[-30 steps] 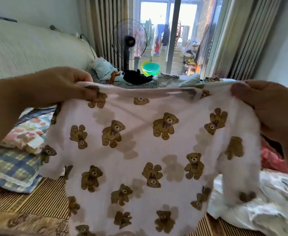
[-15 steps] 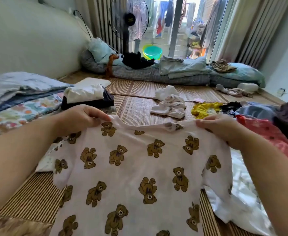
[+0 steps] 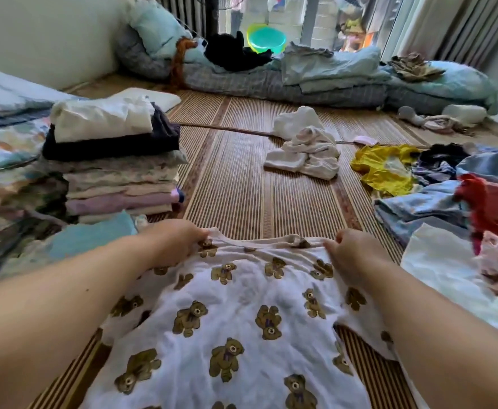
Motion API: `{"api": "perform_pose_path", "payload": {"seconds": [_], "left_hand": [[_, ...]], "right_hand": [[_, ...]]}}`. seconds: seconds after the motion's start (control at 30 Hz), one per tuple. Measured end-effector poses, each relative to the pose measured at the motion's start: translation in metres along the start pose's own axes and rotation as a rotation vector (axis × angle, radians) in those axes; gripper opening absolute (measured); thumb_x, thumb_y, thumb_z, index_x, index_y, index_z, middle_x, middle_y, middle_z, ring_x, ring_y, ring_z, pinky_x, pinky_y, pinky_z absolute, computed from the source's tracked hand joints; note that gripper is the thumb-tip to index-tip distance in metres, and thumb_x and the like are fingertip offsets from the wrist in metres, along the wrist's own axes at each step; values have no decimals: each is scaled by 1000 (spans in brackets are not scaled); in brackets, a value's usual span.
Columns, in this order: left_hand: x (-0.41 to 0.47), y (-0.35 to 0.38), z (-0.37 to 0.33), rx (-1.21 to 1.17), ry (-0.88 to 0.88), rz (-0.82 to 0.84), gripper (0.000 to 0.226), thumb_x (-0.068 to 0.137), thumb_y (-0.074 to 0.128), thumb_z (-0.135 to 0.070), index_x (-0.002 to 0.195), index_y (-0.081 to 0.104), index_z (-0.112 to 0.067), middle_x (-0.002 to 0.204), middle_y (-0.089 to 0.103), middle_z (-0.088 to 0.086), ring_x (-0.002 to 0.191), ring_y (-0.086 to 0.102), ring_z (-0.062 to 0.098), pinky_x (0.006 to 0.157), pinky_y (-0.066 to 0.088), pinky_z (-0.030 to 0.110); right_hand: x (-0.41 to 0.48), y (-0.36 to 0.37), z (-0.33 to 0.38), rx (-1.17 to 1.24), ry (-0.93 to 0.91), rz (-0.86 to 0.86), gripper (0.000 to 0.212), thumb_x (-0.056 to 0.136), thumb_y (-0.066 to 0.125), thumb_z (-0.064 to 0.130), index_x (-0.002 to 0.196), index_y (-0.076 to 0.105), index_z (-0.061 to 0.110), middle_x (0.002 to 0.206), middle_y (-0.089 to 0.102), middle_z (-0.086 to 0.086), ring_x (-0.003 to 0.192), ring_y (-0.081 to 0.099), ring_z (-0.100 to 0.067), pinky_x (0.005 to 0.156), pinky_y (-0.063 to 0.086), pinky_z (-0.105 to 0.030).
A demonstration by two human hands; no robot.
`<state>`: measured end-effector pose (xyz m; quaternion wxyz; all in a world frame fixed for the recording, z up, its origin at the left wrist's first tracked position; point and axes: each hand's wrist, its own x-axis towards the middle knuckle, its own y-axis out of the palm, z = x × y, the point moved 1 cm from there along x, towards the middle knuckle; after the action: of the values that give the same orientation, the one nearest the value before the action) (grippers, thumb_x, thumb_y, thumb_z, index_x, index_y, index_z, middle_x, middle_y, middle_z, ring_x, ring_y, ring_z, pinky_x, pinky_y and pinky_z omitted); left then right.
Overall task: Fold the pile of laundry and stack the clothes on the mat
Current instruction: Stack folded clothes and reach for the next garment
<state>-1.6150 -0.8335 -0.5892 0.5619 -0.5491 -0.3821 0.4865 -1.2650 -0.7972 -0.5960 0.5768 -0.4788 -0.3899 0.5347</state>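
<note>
A white shirt printed with brown teddy bears (image 3: 236, 326) lies spread flat on the striped woven mat (image 3: 241, 184), filling the frame from the centre down to 6 o'clock, its neckline toward 12 o'clock. The left hand (image 3: 172, 242) grips the shirt at its shoulder on the 9 o'clock side of the collar, fingers curled into the bunched cloth. The right hand (image 3: 352, 255) pinches the opposite shoulder on the 3 o'clock side of the collar, thumb and fingers closed on the fabric edge. Both forearms reach in from the bottom corners, and one short sleeve shows beneath each of them. At about 10 o'clock stands a stack of folded clothes (image 3: 115, 160), with a cream piece on top, a dark navy one under it and pale patterned and lilac pieces below; a folded light blue garment (image 3: 94, 234) lies just beside its base, near the left hand. At 1 o'clock a crumpled white garment (image 3: 306, 149) lies on the mat, well apart from the shirt. From 2 to 4 o'clock spreads the unfolded pile: a yellow piece (image 3: 383, 169), a blue denim-like piece (image 3: 418, 208), a red piece (image 3: 492, 202) and a white sheet-like cloth (image 3: 448, 267). Along the far edge at 12 o'clock runs grey and pale blue bedding (image 3: 300, 81), with a green basin (image 3: 266, 38) behind it.
</note>
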Motion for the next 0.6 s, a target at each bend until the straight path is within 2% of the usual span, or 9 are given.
{"api": "perform_pose_path", "payload": {"seconds": [0.07,0.13,0.17,0.23,0.3,0.37,0.43,0.53,0.6], "left_hand": [[-5,2,2,-118,-15,38,44,93,56,-40,136,51,-32,131,60,-5,116,58,20,90,49,33],[-14,-5,10,-251,-146,-31,62,88,61,-51,144,41,-36,141,53,-3,125,53,21,96,48,38],[-19,-7,14,-317,-205,-42,65,86,62,-54,144,41,-35,140,55,-2,124,54,21,95,48,38],[-31,-15,27,-345,-283,-63,64,80,63,-62,135,53,-32,128,63,-1,112,60,19,88,51,35],[-48,-26,36,-181,-336,-51,54,70,63,-72,105,66,-31,103,66,-5,91,62,16,70,49,30],[-65,-34,35,-75,-421,38,48,67,63,-74,81,58,-28,83,60,-9,75,57,12,59,44,28],[-78,-34,32,-59,-473,128,36,74,66,-62,83,58,-28,77,59,-8,68,57,10,53,44,27],[-86,-36,27,-145,-496,79,16,84,66,-38,92,56,-28,82,58,-9,70,55,8,51,38,24],[-89,-36,27,-125,-491,65,8,87,62,-32,89,56,-27,80,58,-7,69,54,9,51,36,24]], "right_hand": [[2,-4,-6,105,26,35,37,92,48,59,87,55,22,88,62,-2,76,56,-20,64,41,-34],[4,-15,-16,151,60,120,51,90,46,65,102,59,17,102,63,-6,90,58,-26,71,41,-34],[1,-22,-23,149,59,169,59,88,46,69,104,61,13,103,63,-9,92,59,-26,70,40,-33],[-11,-35,-37,99,37,279,63,80,53,73,84,63,11,84,62,-8,73,57,-21,58,38,-28],[-29,-42,-49,-7,32,364,57,74,67,67,72,65,10,67,60,-3,57,54,-16,48,37,-24],[-40,-45,-52,-107,20,374,41,73,75,56,75,68,15,69,63,2,61,58,-11,48,38,-23],[-50,-48,-46,-130,-5,315,25,77,75,43,77,65,20,73,63,4,66,58,-9,49,38,-23],[-56,-52,-33,47,19,195,12,80,71,27,77,62,19,75,63,0,66,58,-13,49,36,-25],[-59,-57,-25,87,10,116,12,81,68,24,74,60,17,72,62,-2,63,57,-15,49,36,-26]]}}
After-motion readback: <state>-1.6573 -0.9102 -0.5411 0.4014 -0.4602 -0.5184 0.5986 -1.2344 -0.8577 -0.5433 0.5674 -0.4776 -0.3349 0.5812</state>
